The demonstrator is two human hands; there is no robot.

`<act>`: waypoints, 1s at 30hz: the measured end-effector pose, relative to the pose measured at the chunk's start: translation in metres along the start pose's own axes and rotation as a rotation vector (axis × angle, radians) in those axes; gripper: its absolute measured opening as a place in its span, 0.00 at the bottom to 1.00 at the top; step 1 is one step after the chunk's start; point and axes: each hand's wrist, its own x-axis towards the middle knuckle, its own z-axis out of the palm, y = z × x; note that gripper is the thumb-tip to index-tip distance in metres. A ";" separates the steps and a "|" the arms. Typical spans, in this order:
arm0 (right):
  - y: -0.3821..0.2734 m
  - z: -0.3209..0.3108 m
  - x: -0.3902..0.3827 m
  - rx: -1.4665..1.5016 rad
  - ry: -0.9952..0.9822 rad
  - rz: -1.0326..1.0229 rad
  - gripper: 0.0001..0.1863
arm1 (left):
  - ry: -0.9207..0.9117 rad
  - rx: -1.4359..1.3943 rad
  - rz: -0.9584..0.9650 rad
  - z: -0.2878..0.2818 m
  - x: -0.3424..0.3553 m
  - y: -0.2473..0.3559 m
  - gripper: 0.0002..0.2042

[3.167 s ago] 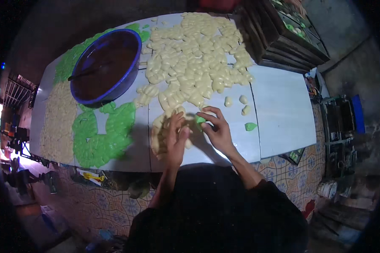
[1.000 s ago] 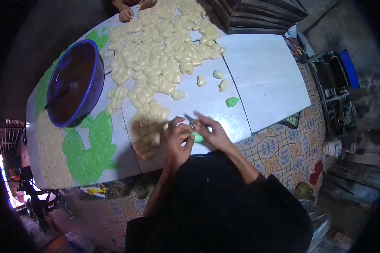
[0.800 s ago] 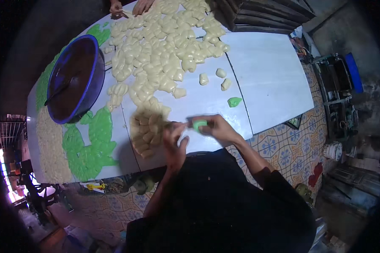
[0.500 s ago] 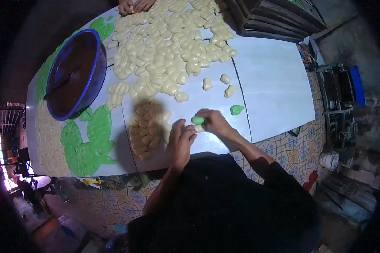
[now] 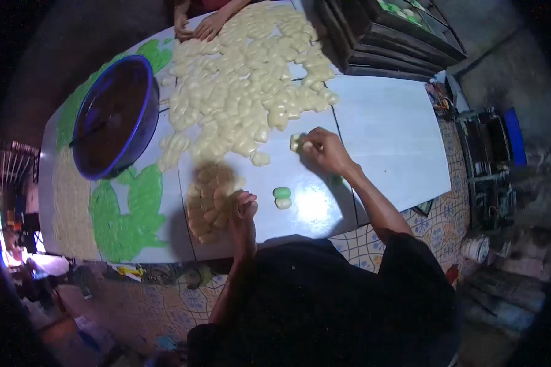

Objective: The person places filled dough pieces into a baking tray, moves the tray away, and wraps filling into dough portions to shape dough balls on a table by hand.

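Note:
My right hand (image 5: 324,150) is closed in a pinch on a cream dough piece (image 5: 296,142) above the bare middle of the white tabletop (image 5: 386,140). My left hand (image 5: 246,207) has its fingers curled near the front edge, beside a patch of cream dough pieces (image 5: 208,214); what they hold, if anything, is hidden. Between my hands, a green dough piece (image 5: 281,192) rests touching a cream one (image 5: 283,203). A broad spread of glossy cream dough pieces (image 5: 232,79) covers the far middle; flattened green dough (image 5: 125,226) lies at the left.
A blue basin (image 5: 141,131) of brown liquid with a dark stick sits on the left side. Stacked dark trays (image 5: 395,52) stand at the back right. A co-worker's hands (image 5: 208,24) are on dough at the far edge. A metal rack (image 5: 483,159) is beside the table's right.
The green and cream pieces my hands held are now set down together. My right hand has moved up and right to another cream piece; my left has drawn slightly left and down.

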 end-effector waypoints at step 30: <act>-0.031 0.078 -0.097 0.329 0.353 0.267 0.19 | -0.373 0.083 0.120 -0.026 -0.022 0.027 0.14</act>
